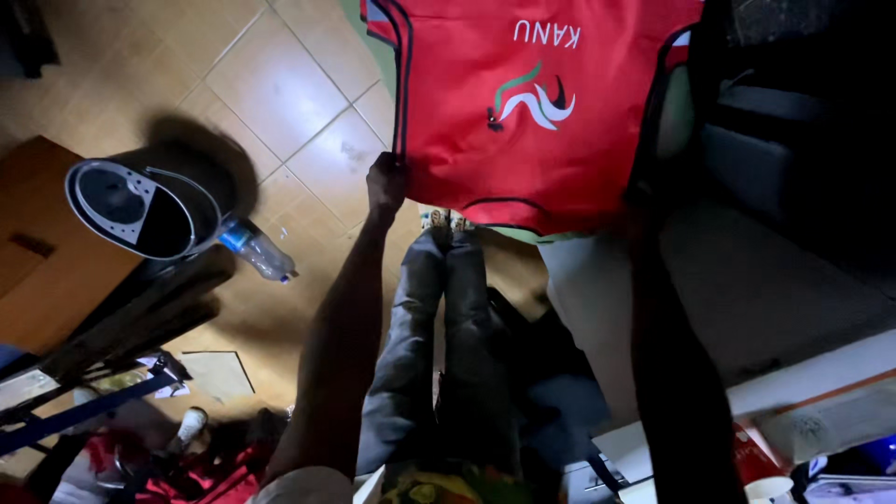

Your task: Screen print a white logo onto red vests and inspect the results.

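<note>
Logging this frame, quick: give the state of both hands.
Left hand: closed on the edge of the red shirt.
Right hand: lost in shadow at the shirt's other edge; cannot tell.

We see our own body from above, dimly lit. Our left arm (341, 345) is bare from the wrist up to the shoulder, where the edge of a short, pale off-white fabric sleeve (303, 485) shows at the bottom of the view. Our left hand (385, 182) wears no glove, ring or watch that we can make out. Our right arm (677, 373) lies in deep shadow, a dark shape whose covering we cannot tell. Our legs wear grey, creased trousers (439, 336) of a denim-like cloth. At our waist a patch of multicoloured patterned fabric (439, 485), yellow, green and red, shows. Our light-coloured footwear (446, 221) is too small to tell.
</note>
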